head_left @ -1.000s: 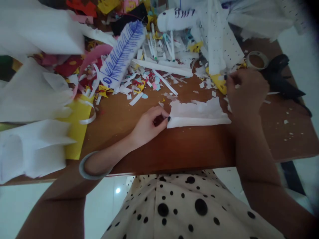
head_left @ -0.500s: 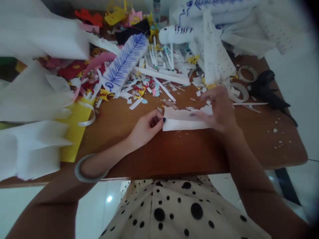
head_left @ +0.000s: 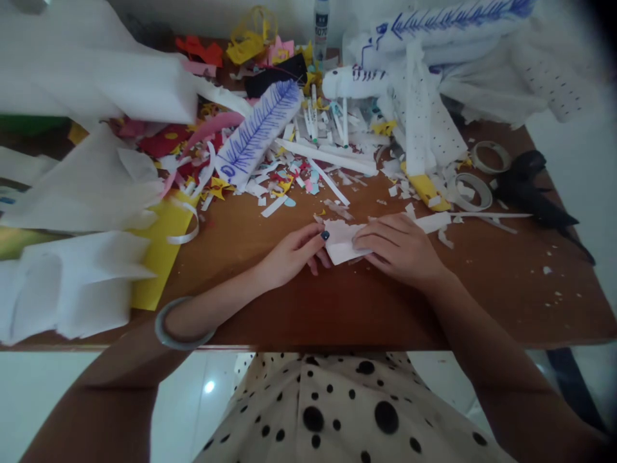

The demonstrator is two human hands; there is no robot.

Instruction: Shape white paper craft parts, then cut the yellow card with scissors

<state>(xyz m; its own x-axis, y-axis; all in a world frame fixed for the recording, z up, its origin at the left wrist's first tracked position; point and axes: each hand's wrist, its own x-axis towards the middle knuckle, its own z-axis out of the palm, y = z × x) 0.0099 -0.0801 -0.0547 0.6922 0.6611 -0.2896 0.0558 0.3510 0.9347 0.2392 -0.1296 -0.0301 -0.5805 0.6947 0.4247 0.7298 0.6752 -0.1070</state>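
Observation:
A white piece of paper [head_left: 341, 247] with a ragged top edge lies near the front of the table, between my two hands. My left hand [head_left: 292, 256] pinches its left end, thumb on top and other fingers partly underneath. Over the paper's right part, my right hand [head_left: 402, 247] is curled with its fingers on the sheet, hiding that end. A long yellow object [head_left: 427, 191], its kind unclear, lies beyond my right hand. Small paper scraps [head_left: 337, 209] are scattered just past the sheet.
Behind lie a stuffed white paper shape with blue lines [head_left: 260, 132], several pens [head_left: 345, 122] and a bottle [head_left: 321, 29]. Tape rolls [head_left: 490, 157] and a black glue gun [head_left: 525, 180] sit at right. Yellow paper [head_left: 157, 257] and large white paper forms [head_left: 96, 283] fill the left.
My right hand has come down from above the paper onto it. The paper is now tilted, and less of it shows. The yellow object has come into fuller view.

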